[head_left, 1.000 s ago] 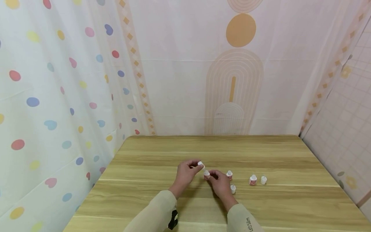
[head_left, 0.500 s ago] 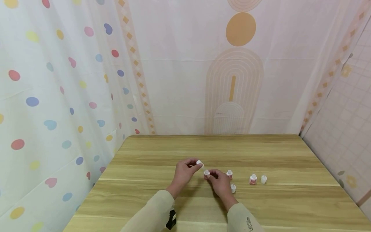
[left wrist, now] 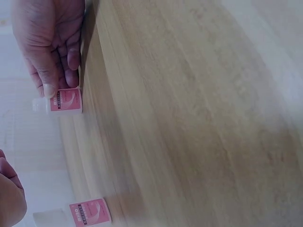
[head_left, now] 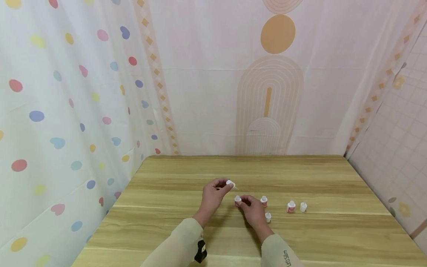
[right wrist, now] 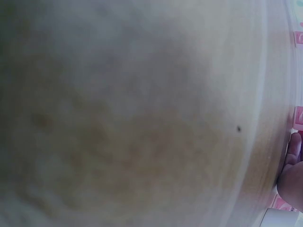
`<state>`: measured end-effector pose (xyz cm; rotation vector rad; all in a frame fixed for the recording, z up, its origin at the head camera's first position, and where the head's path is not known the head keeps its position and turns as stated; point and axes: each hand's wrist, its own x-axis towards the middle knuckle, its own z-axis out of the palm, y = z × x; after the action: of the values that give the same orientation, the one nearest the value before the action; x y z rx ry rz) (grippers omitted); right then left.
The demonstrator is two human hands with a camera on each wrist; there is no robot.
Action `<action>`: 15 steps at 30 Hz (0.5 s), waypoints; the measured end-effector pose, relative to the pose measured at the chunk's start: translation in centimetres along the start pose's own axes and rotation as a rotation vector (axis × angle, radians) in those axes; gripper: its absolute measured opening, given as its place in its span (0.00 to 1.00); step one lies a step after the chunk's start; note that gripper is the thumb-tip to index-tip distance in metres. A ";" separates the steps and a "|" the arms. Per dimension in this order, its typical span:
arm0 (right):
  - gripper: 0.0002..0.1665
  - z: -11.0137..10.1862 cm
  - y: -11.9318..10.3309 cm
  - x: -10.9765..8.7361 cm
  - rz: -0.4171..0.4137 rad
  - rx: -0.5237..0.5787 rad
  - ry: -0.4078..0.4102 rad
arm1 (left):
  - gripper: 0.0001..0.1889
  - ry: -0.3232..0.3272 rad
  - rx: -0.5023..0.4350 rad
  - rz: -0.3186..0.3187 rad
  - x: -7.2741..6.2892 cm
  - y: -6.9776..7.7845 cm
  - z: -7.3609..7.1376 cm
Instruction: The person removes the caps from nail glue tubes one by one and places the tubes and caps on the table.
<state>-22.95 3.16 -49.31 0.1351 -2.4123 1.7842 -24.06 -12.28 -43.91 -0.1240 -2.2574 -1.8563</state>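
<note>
- Evidently, the left hand [head_left: 212,195] has its grip closed in a pinch, fingers and thumb on the held cap [head_left: 230,183].
- The held cap is white and tilted, its thin stem pointing right and towards the near side; it is clear of the table [head_left: 180,174].
- The right hand [head_left: 253,210] grips the held bottle [head_left: 237,201] from the right, thumb and fingers on its sides.
- The held bottle stands upright on the table, white with a pink label, its narrow neck exposed. It is just to the near right of the held cap, the two being apart.
- The middle bottle [head_left: 264,201] stands upright just right of the right hand, neck likewise exposed.
- The near cap [head_left: 268,217] rests on the table, on the near side of the middle bottle and close to the right hand.
- The right bottle [head_left: 291,207], of the same pattern, stands upright further right.
- The right cap [head_left: 303,207] rests just right of the right bottle, apart from it.
- Both sleeves [head_left: 180,237] are beige; a black device [head_left: 201,251] shows beside the left one.
- Beyond the table's far edge hangs an arch-printed curtain [head_left: 200,107]; a dotted curtain [head_left: 73,129] hangs at left.
</note>
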 end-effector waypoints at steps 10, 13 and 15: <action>0.06 0.0 -0.1 0.1 0.012 -0.024 0.004 | 0.13 0.036 -0.006 -0.008 -0.1 -0.1 0.4; 0.06 0.0 -0.1 0.1 0.017 -0.019 0.010 | 0.12 0.043 -0.008 -0.003 -0.1 -0.3 0.5; 0.06 0.0 0.0 0.2 0.003 -0.020 0.012 | 0.10 0.046 -0.008 0.009 -0.1 -0.4 0.6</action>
<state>-23.11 3.13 -49.26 0.1179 -2.4229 1.7561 -24.13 -11.73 -44.43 -0.0916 -2.2155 -1.8449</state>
